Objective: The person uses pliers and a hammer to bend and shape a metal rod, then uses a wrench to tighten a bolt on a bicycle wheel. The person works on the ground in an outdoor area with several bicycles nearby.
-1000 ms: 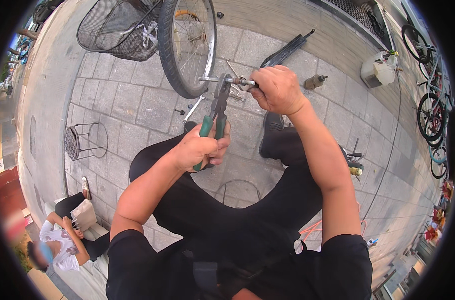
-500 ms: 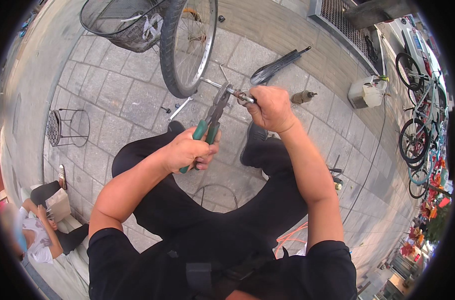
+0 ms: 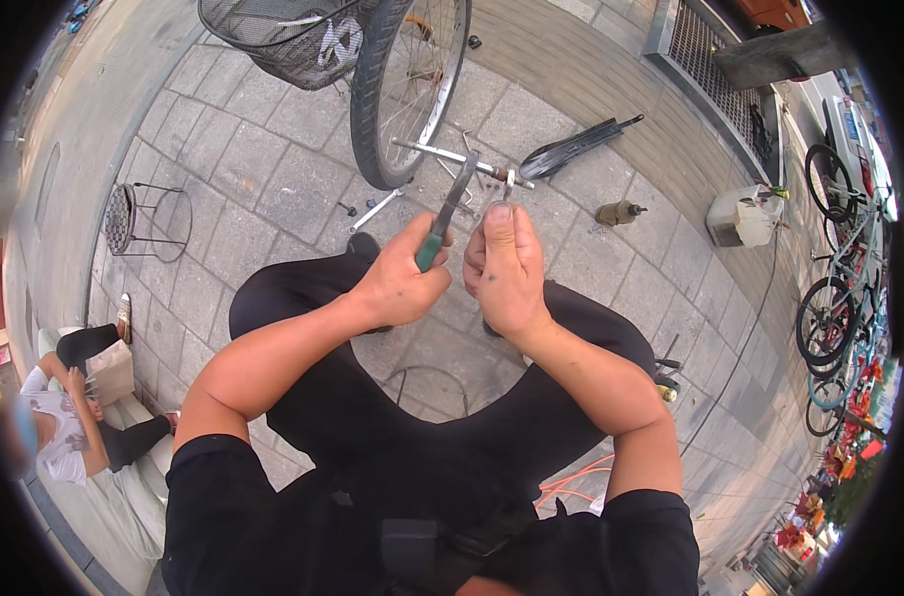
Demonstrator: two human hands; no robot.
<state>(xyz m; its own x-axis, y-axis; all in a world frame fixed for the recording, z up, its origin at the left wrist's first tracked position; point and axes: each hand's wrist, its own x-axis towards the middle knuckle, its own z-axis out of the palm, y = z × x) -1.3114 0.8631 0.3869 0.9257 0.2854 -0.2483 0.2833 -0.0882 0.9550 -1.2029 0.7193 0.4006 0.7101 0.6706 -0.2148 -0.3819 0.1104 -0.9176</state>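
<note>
My left hand (image 3: pixel 404 278) is closed round the green-handled pliers (image 3: pixel 434 243), whose jaws meet a long metal axle rod (image 3: pixel 432 150). The rod lies roughly crosswise in front of me, beside the bicycle wheel (image 3: pixel 367 129), with a rusty brown part near its right end. My right hand (image 3: pixel 509 268) is closed on a slim wrench (image 3: pixel 509 187); its head is at the rod's right end, and most of its handle is hidden in my fingers.
A silver wrench (image 3: pixel 377 210) and small parts lie on the paving. Beyond are a black fender piece (image 3: pixel 571 144), a brown bottle (image 3: pixel 621 212) and a white bucket (image 3: pixel 740 217). A stool (image 3: pixel 121 219) and a seated person (image 3: pixel 74 427) are left; parked bicycles (image 3: pixel 831 298) stand right.
My right hand has moved from the rod's end to below it, and the wrench now shows there. The pliers have turned edge-on. The whole view has shifted slightly.
</note>
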